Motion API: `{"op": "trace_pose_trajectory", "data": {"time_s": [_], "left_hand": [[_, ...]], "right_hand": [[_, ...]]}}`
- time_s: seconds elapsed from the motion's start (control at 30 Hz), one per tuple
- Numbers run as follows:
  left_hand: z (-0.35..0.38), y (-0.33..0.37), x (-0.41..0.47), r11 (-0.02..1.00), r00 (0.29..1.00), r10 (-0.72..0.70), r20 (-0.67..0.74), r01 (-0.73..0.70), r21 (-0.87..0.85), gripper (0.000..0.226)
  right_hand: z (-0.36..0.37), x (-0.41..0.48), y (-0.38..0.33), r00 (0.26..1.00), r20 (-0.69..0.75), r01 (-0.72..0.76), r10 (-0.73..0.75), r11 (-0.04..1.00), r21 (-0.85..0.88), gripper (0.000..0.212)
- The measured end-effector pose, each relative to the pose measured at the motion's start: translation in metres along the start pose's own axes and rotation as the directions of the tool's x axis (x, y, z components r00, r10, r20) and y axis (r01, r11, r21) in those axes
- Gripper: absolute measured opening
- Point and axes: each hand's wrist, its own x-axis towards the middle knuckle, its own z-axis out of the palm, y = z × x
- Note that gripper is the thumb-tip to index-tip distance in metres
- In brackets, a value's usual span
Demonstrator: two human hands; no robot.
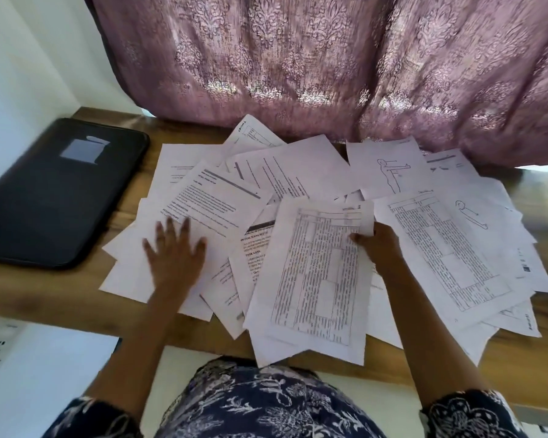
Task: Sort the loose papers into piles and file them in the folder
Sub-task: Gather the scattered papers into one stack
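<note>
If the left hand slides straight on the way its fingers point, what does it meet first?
Its fingers point away from the body. The left hand would probably first slide onto the printed text sheet right ahead, though blur hides the exact edge.

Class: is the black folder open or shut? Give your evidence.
Shut: the black folder lies flat with its labelled cover facing up.

Black folder (54, 197), white papers (314, 263), mauve damask curtain (329, 58).
</note>
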Motion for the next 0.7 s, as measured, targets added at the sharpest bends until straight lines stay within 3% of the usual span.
{"op": "trace_pose_trajectory", "data": {"time_s": [0.07, 0.23, 0.3, 0.4, 0.5, 0.6, 0.7], "left_hand": [[-0.003, -0.019, 0.007, 0.996, 0.993, -0.086, 0.081, 0.083, 0.046, 0.064], [-0.006, -0.002, -0.012, 0.987, 0.988, -0.135, 0.076, 0.127, 0.103, 0.068], [-0.01, 0.02, -0.031, 0.984, 0.987, -0.116, 0.111, 0.099, 0.145, 0.068], [-0.015, 0.056, -0.066, 0.972, 0.989, 0.028, 0.145, -0.061, 0.229, 0.061], [-0.02, 0.06, -0.07, 0.983, 0.988, 0.152, 0.02, -0.154, 0.098, 0.05], [-0.018, 0.04, -0.034, 0.981, 0.984, 0.12, -0.13, -0.138, -0.134, 0.047], [-0.014, 0.024, -0.003, 0.991, 0.995, 0.079, 0.052, -0.073, -0.11, 0.07]], "right_hand": [[-0.005, -0.001, 0.007, 0.999, -0.036, 0.019, -0.018, 1.0, 0.023, 0.037], [-0.007, -0.002, 0.016, 0.997, -0.058, 0.049, -0.05, 0.999, -0.017, 0.037], [-0.003, -0.002, 0.014, 0.997, -0.041, 0.061, -0.063, 0.997, -0.048, 0.036], [0.005, -0.006, 0.007, 0.998, -0.035, 0.059, -0.06, 0.998, -0.02, 0.033], [0.011, -0.008, 0.009, 0.996, -0.058, 0.062, -0.061, 0.998, 0.017, 0.032], [0.011, -0.009, 0.008, 0.996, -0.067, 0.069, -0.066, 0.997, 0.038, 0.031], [0.016, -0.011, -0.001, 0.994, -0.063, 0.097, -0.092, 0.992, 0.076, 0.031]]}}
